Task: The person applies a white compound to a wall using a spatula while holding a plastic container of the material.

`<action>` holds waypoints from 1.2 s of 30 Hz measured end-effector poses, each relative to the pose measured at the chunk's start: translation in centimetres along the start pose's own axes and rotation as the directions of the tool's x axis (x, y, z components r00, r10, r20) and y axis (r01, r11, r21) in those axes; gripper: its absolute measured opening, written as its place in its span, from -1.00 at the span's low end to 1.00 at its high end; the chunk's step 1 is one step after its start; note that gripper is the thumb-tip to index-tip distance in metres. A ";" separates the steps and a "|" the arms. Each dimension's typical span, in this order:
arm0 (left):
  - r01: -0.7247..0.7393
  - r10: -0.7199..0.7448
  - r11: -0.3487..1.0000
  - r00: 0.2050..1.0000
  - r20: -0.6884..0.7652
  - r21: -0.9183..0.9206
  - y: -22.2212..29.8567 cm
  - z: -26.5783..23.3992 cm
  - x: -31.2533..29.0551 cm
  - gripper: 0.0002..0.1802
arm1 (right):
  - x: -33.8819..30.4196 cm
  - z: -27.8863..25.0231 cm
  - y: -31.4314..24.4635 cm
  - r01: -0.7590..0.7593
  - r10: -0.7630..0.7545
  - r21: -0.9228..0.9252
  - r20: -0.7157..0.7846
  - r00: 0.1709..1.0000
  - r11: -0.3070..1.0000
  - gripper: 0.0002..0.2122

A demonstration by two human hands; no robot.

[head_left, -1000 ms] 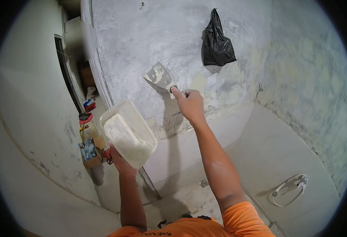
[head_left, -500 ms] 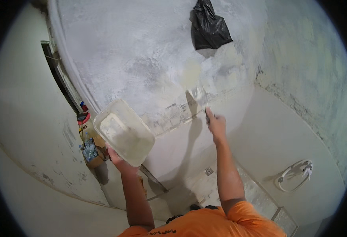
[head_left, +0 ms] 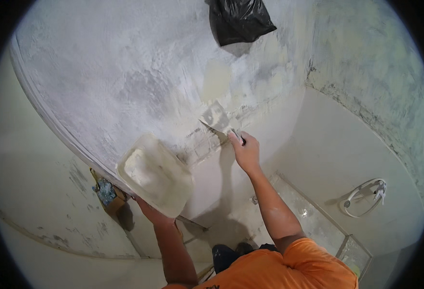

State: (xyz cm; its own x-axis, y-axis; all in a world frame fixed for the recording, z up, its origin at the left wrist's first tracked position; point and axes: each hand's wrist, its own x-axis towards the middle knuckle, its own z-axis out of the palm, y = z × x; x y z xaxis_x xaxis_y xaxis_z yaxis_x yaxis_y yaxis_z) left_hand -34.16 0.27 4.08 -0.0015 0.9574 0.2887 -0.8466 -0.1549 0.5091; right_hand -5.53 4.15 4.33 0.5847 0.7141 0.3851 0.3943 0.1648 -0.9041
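My right hand [head_left: 245, 150] is closed round the handle of a putty knife [head_left: 215, 117], its wide metal blade smeared with pale putty. The blade lies against or very near the patchy grey-white wall [head_left: 101, 72], just above the border with the smooth lower wall; contact is hard to judge. My left hand [head_left: 154, 212] holds up a white rectangular plastic tub [head_left: 179, 180] from below, its fingers mostly hidden by the tub. White putty [head_left: 137, 166] sits at the tub's left end. A damp cream-coloured putty patch [head_left: 216, 79] shows on the wall above the blade.
A black plastic bag [head_left: 241, 21] hangs on the wall at the top. To the left stands a cardboard box [head_left: 115, 202] with clear plastic bottles. A white hose [head_left: 363, 197] is fixed on the right lower wall. Floor tiles [head_left: 313, 216] lie below.
The putty knife and my right hand have moved left, and the blade now shows broad and flat. My view has shifted, and the tub remains in my left hand.
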 end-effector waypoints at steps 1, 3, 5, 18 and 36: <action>-0.017 0.021 0.998 0.997 -0.073 0.060 -0.2 -0.8 0.1 -0.30 | -0.5 -0.2 2.1 -0.048 0.048 -0.053 -0.008 0.999 0.997 -0.50; -0.023 0.026 0.998 0.998 -0.059 0.055 -0.5 -2.0 0.3 -0.31 | -2.9 -1.6 6.3 -0.140 0.136 -0.131 -0.034 0.990 0.981 -0.51; -0.030 0.032 0.998 0.998 -0.049 0.048 -1.1 -2.6 0.4 -0.32 | -5.7 -4.7 7.8 -0.276 0.276 -0.118 -0.017 0.961 0.954 -0.56; 0.137 -0.154 0.967 0.986 0.064 0.215 -4.0 -3.1 1.2 -0.18 | -11.3 -13.5 -8.3 0.155 -0.104 -0.057 0.519 0.848 0.986 -0.65; 0.155 -0.176 0.957 0.982 0.065 0.247 -7.4 -3.2 0.9 -0.33 | -14.1 -13.1 -10.3 0.405 -0.037 -0.410 0.663 0.748 0.817 -0.70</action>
State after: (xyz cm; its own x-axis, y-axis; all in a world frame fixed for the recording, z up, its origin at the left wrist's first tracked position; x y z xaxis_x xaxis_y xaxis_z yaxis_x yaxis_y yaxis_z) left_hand -29.63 3.09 -2.03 0.1826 0.9518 0.2466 -0.6787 -0.0595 0.7320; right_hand -8.60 -16.52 10.60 -0.0478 0.9789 0.1986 0.8498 0.1443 -0.5069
